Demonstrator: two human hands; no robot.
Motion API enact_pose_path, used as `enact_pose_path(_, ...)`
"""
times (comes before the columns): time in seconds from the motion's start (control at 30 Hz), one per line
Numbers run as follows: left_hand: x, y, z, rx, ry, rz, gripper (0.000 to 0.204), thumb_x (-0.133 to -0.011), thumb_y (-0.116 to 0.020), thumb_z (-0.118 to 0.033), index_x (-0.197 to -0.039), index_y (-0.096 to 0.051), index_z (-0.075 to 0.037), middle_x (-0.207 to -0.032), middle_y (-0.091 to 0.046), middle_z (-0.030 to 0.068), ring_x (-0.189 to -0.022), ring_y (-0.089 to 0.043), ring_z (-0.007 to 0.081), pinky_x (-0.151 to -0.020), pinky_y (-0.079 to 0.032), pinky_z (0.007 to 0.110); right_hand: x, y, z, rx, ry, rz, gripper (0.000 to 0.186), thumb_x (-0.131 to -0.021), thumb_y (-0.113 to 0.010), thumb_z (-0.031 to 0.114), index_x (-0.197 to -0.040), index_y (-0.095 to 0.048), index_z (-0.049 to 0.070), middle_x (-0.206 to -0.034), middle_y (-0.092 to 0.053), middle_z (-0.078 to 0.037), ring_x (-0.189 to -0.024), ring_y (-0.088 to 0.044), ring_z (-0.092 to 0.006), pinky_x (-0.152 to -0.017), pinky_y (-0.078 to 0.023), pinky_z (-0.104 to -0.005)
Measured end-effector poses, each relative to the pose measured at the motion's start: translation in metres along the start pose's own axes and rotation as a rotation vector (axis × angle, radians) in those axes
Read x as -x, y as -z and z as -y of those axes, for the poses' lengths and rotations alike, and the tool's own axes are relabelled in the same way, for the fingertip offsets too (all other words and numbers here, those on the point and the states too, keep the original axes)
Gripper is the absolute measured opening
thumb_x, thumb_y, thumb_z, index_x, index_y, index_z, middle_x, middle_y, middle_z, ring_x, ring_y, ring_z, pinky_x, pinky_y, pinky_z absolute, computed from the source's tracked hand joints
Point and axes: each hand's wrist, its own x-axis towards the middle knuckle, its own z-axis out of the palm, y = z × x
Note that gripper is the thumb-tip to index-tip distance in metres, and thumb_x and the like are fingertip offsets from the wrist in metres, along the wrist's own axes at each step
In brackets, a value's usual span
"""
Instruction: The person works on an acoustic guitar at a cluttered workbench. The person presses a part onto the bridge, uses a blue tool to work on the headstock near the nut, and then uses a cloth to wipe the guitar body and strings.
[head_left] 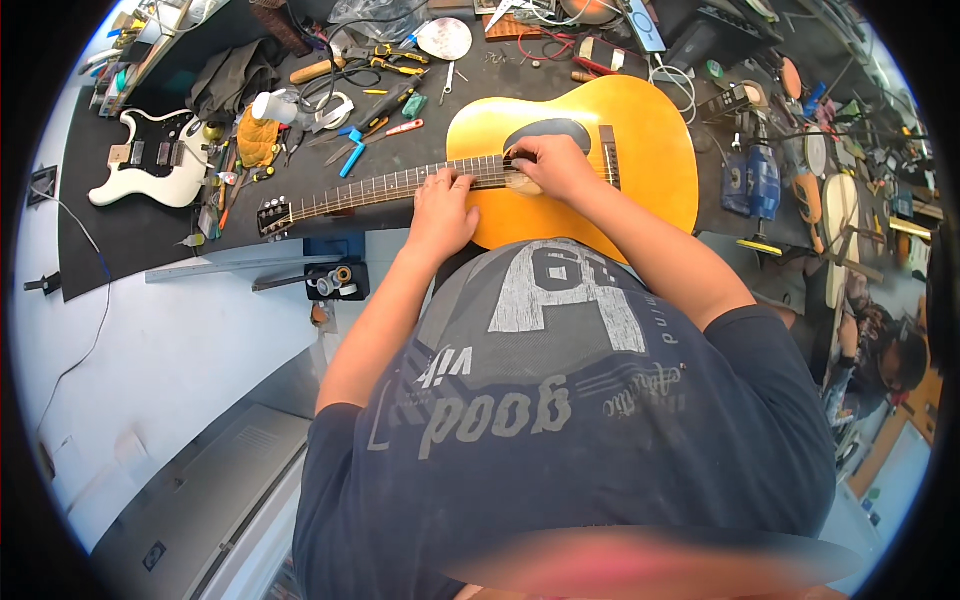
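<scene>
A yellow acoustic guitar (655,140) lies face up on the bench, its body toward the right and its neck pointing left to the headstock (275,217). My left hand (443,215) rests over the near side of the neck where it meets the body. Its fingers lie apart on the strings and fretboard (370,190), with the thumb to their right. Over the soundhole, my right hand (552,165) has thumb and fingers pinched together at the strings. Whether anything small is between those fingertips is hidden. To their right sits the bridge (609,158).
A white electric guitar body (155,185) lies at far left. Pliers (395,65), screwdrivers and a blue-handled tool (352,155) are scattered beyond the neck. A blue power tool (763,185) stands right of the guitar. Another person (890,360) is at the far right.
</scene>
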Motion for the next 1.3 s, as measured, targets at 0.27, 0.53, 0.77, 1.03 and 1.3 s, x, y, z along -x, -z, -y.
enact_pose_path(0.27,0.001,-0.002,-0.002,0.015,0.036,-0.007,0.048,-0.083,-0.075,-0.018,-0.129,-0.065,-0.006,-0.132,-0.056,0.0170,-0.125,-0.053,0.0388,-0.107,-0.043,0.051,-0.020,-0.007,0.001,-0.013,-0.167,0.023,0.019,-0.086,-0.075,0.016,-0.102,-0.077,0.005,-0.095,-0.076,-0.020,-0.093,-0.073,-0.0384,-0.086,-0.056,-0.0472)
enact_pose_path(0.53,0.000,-0.004,0.000,0.042,0.036,-0.024,0.047,-0.084,-0.075,-0.020,-0.127,-0.067,-0.005,-0.129,-0.058,0.0176,-0.125,-0.053,0.0387,-0.107,-0.043,0.051,-0.023,-0.014,0.005,0.036,-0.130,0.001,0.014,-0.085,-0.076,0.009,-0.097,-0.073,0.003,-0.090,-0.075,-0.018,-0.085,-0.073,-0.0341,-0.079,-0.057,-0.0436)
enact_pose_path(0.77,-0.029,0.003,-0.002,-0.125,-0.085,-0.196,0.059,-0.088,-0.078,-0.031,-0.141,-0.061,-0.010,-0.149,-0.052,0.0217,-0.139,-0.049,0.0404,-0.111,-0.041,0.058,-0.017,-0.011,0.011,0.093,-0.042,0.052,0.016,-0.085,-0.075,0.010,-0.099,-0.072,0.003,-0.095,-0.073,-0.022,-0.095,-0.070,-0.0411,-0.083,-0.054,-0.0493)
enact_pose_path(1.03,-0.028,-0.037,0.020,-0.292,-0.149,-0.064,0.063,-0.100,-0.062,-0.046,-0.156,-0.050,-0.021,-0.167,-0.037,0.0144,-0.156,-0.032,0.0372,-0.124,-0.024,0.063,-0.008,-0.022,0.001,0.003,0.062,-0.072,0.013,-0.084,-0.073,0.009,-0.095,-0.073,0.004,-0.093,-0.071,-0.018,-0.093,-0.068,-0.0401,-0.083,-0.054,-0.0478)
enact_pose_path(1.3,-0.026,-0.041,0.022,-0.290,-0.139,-0.088,0.062,-0.101,-0.060,-0.046,-0.157,-0.050,-0.021,-0.167,-0.038,0.0133,-0.156,-0.033,0.0351,-0.124,-0.023,0.063,-0.001,-0.028,-0.004,0.069,0.161,-0.142,0.012,-0.084,-0.075,0.004,-0.097,-0.073,0.004,-0.091,-0.071,-0.014,-0.085,-0.070,-0.0343,-0.076,-0.055,-0.0405)
